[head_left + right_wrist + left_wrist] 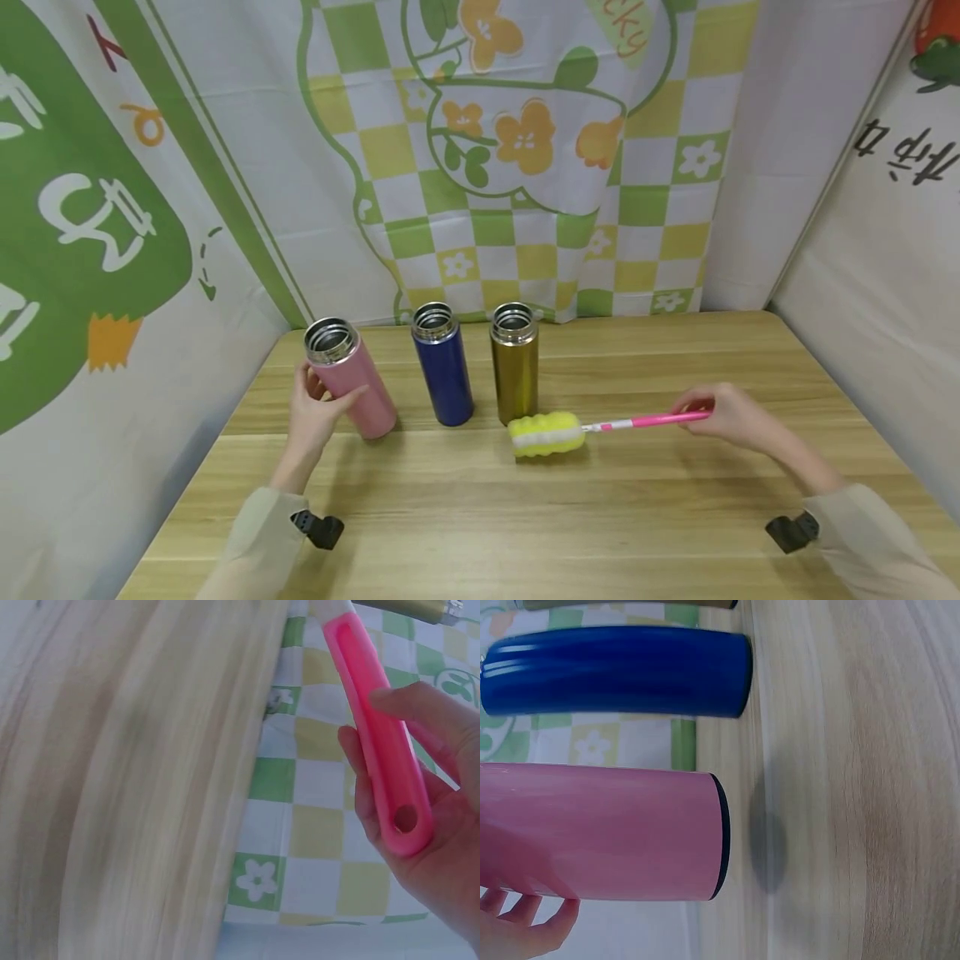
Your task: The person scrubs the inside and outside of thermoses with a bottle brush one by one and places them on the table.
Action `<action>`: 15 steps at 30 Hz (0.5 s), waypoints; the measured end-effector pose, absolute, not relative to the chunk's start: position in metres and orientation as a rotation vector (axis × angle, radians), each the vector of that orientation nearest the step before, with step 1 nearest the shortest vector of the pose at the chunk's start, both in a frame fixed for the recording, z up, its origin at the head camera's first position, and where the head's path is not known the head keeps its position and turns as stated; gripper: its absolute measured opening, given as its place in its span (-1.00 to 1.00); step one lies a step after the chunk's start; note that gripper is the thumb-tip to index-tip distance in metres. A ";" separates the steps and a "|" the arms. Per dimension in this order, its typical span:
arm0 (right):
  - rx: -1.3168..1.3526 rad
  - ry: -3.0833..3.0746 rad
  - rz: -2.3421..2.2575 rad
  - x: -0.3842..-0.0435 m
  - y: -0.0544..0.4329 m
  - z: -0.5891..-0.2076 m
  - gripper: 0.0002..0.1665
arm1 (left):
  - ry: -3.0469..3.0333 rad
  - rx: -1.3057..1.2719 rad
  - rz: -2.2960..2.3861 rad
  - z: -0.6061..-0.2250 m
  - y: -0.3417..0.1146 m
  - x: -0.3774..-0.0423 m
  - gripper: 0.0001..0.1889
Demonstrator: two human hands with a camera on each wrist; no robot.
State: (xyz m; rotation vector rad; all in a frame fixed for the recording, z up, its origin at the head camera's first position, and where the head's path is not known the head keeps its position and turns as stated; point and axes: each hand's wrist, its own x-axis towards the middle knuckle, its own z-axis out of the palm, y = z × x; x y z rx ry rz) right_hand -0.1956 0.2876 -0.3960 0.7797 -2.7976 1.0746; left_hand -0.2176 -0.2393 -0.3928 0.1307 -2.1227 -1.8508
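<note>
My left hand [311,417] grips a pink thermos bottle [360,387], uncapped and tilted a little to the left. In the left wrist view, the pink bottle's dark base hangs apart from its shadow on the table. My right hand [727,412] pinches the pink handle [386,750] of a bottle brush. Its yellow and white sponge head [551,435] points left, close over the table and overlapping the foot of a gold thermos bottle [516,375]. Between the pink and gold bottles stands an upright blue thermos bottle [444,375]. Both of these also have open mouths.
Everything is on or over a wooden table [480,517]. A checked, flower-printed cloth [480,258] hangs along the back edge, with printed cloth walls at left and right. Each wrist wears a small black camera.
</note>
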 end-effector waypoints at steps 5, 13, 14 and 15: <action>0.679 -2.749 1.221 -0.193 0.291 -0.393 -0.84 | -2.131 0.098 -1.807 -0.390 -0.232 -0.205 -0.26; 0.407 -2.701 1.530 -0.191 0.297 -0.392 -0.67 | -2.146 0.003 -1.778 -0.390 -0.215 -0.190 -0.24; 0.376 -2.676 1.553 -0.192 0.298 -0.395 -0.67 | -2.144 -0.014 -1.781 -0.390 -0.213 -0.188 -0.24; 0.370 -2.645 1.584 -0.194 0.300 -0.400 -0.69 | -2.138 -0.034 -1.788 -0.390 -0.210 -0.186 -0.24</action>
